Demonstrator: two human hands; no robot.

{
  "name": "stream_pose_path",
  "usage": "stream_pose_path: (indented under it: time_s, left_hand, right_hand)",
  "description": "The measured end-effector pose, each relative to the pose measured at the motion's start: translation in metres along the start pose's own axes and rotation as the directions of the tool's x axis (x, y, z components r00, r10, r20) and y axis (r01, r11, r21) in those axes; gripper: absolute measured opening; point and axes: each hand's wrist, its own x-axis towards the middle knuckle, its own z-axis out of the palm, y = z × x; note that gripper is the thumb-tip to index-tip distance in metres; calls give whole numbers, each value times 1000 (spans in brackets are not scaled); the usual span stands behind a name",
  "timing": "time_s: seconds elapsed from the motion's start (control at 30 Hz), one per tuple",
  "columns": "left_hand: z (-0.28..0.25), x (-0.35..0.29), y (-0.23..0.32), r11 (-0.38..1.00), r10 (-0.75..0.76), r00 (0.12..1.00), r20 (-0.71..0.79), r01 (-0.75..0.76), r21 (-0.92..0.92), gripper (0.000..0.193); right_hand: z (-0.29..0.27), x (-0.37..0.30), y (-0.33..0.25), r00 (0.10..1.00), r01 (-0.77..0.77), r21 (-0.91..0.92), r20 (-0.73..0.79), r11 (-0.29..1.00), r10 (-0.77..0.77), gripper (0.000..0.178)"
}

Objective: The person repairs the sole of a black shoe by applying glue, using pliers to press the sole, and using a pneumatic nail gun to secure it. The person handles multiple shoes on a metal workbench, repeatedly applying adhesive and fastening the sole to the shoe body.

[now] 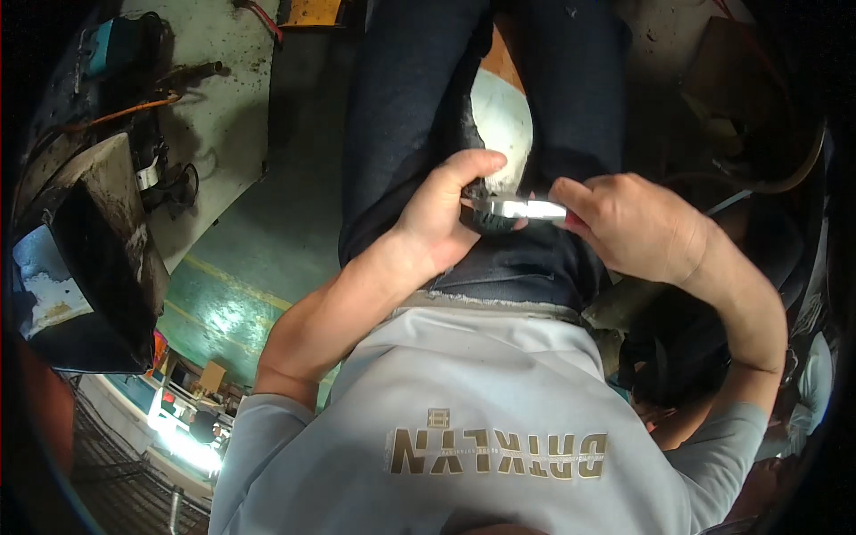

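Observation:
Between my thighs stands a long shoe-shaped piece (505, 120), white on its broad face, brown at the far end and ragged black along its left edge. My left hand (439, 209) is wrapped round its near, dark rounded end, the thumb lying on top. My right hand (624, 218) is closed in a fist on a pair of pliers (526, 209) with a silver metal head and a bit of red at the grip. The metal head lies across the near end of the piece, next to my left fingers. Whether the jaws bite on the edge is hidden.
At the left, a stained white tabletop (218, 98) carries a teal tool (114, 46) and an orange cord (134, 111). A black open box (102, 259) stands nearer. A yellow object (314, 12) is at the top; a curved hose (789, 183) lies right.

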Motion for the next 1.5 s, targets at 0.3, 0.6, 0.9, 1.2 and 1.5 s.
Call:
stream_pose_path:
  time_s: [0.3, 0.6, 0.9, 1.2, 1.5]
  left_hand:
    - [20, -11, 2, 992, 102, 981, -168, -87, 95, 22]
    - [4, -20, -16, 972, 193, 974, 118, -174, -155, 46]
    - [-19, -11, -41, 912, 341, 900, 270, -387, 139, 41]
    - [-7, -11, -42, 837, 409, 889, 205, -455, 304, 42]
    - [-8, -12, -41, 816, 409, 892, 193, -452, 359, 44]
  right_hand:
    - [12, 3, 16, 997, 44, 106, -74, 993, -36, 17]
    - [19, 0, 27, 991, 73, 168, -119, 983, -54, 16]
    - [35, -13, 28, 996, 10, 313, -93, 950, 20, 19]
    - [20, -28, 15, 986, -169, 708, 121, 686, 119, 19]
    - [-1, -10, 22, 976, -180, 563, 206, 806, 74, 22]
